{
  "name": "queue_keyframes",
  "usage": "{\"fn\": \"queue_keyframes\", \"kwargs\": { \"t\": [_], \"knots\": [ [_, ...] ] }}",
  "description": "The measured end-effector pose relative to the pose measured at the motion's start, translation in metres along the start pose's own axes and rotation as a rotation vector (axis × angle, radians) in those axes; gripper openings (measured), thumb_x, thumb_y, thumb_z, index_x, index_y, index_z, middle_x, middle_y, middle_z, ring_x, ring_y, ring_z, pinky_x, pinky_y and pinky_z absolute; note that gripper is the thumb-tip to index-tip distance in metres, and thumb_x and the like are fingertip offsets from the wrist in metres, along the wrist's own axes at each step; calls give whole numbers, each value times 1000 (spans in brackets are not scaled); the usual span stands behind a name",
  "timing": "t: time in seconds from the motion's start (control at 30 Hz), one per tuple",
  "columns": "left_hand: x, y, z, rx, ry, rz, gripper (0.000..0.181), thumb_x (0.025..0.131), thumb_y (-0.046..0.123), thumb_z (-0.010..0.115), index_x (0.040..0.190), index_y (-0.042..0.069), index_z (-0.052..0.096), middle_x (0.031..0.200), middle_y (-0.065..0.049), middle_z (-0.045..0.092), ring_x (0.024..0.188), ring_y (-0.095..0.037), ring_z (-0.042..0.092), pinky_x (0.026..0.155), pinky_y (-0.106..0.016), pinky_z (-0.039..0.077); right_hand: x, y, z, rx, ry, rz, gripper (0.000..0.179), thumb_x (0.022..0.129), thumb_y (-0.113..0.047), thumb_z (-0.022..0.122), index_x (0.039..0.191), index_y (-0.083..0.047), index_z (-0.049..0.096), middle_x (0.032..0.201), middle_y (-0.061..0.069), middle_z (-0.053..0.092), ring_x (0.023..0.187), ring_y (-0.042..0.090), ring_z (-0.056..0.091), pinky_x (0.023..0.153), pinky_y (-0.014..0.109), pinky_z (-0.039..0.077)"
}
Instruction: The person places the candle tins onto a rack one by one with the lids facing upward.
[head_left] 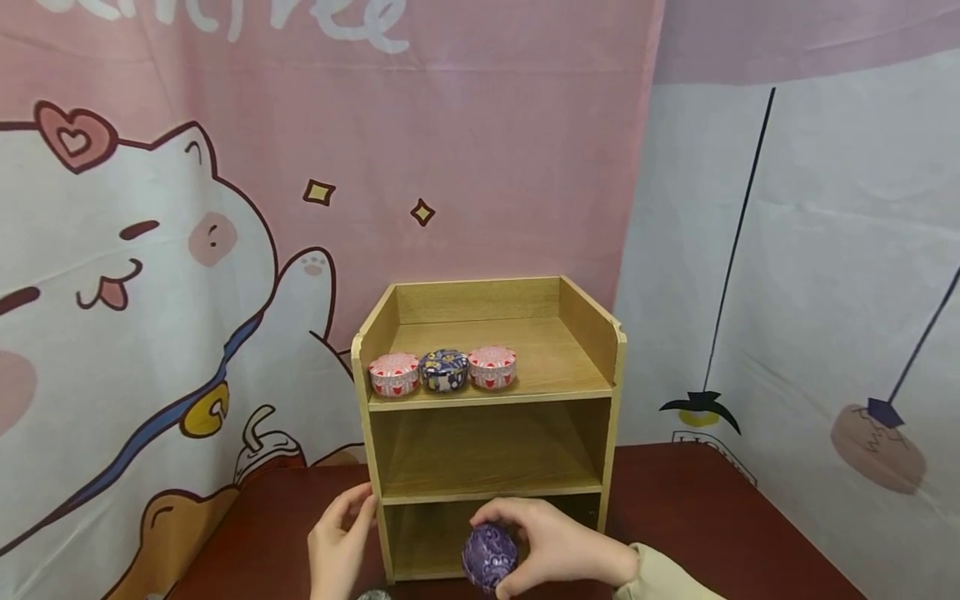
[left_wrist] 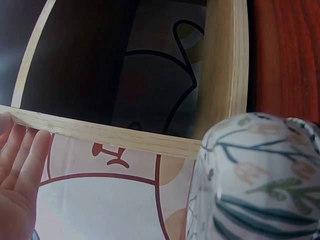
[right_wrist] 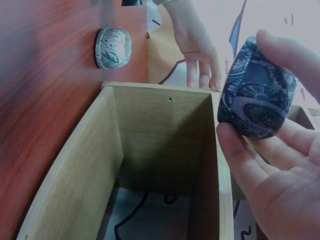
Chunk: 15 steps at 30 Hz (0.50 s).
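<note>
A round purple patterned tin (head_left: 490,557) is pinched between the thumb and fingers of my right hand (head_left: 558,546), in front of the shelf's lowest compartment. The right wrist view shows the same tin (right_wrist: 260,95) as dark blue-purple with swirling ornament. My left hand (head_left: 341,542) rests its fingertips against the left side of the small wooden shelf (head_left: 491,493). In the left wrist view those fingers (left_wrist: 35,155) lie fairly straight along the panel edge. Near the shelf's left foot, a white tin with leaf and flower print (left_wrist: 265,175) stands on the table.
On the top board, a pink tin (head_left: 394,375), a dark blue patterned tin (head_left: 444,372) and a second pink tin (head_left: 492,368) sit in a row toward the left. The dark red table (head_left: 690,508) carries the shelf. A printed cartoon cloth (head_left: 487,150) hangs behind.
</note>
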<state>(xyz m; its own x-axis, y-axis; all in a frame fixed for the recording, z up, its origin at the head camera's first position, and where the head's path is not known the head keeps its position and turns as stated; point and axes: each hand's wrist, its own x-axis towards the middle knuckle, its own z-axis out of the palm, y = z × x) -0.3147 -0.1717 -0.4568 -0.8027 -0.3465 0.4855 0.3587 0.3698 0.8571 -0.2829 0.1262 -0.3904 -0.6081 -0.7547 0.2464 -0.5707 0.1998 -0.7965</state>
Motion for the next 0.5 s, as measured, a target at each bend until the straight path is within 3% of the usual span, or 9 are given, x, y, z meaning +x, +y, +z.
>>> {"fn": "queue_keyframes", "kwargs": {
  "t": [0.3, 0.5],
  "knots": [
    [0, 0, 0, 3, -1, -7, 16, 88, 8, 72, 104, 8, 73, 90, -8, 71, 67, -11, 67, 59, -20, 56, 1, -5, -2, -71, 23, -21, 63, 76, -21, 84, 131, -18, 56, 125, 2, 57, 105, 9, 58, 84, 24, 55],
    [0, 1, 0, 2, -2, -15, 16, 88, 8, 72, 104, 7, 73, 90, -8, 71, 67, -10, 67, 59, -21, 57, 3, -9, -5, -40, 39, 4, 60, 76, -19, 84, 130, -19, 57, 126, 10, 56, 106, 11, 59, 85, 25, 54]
  ]
}}
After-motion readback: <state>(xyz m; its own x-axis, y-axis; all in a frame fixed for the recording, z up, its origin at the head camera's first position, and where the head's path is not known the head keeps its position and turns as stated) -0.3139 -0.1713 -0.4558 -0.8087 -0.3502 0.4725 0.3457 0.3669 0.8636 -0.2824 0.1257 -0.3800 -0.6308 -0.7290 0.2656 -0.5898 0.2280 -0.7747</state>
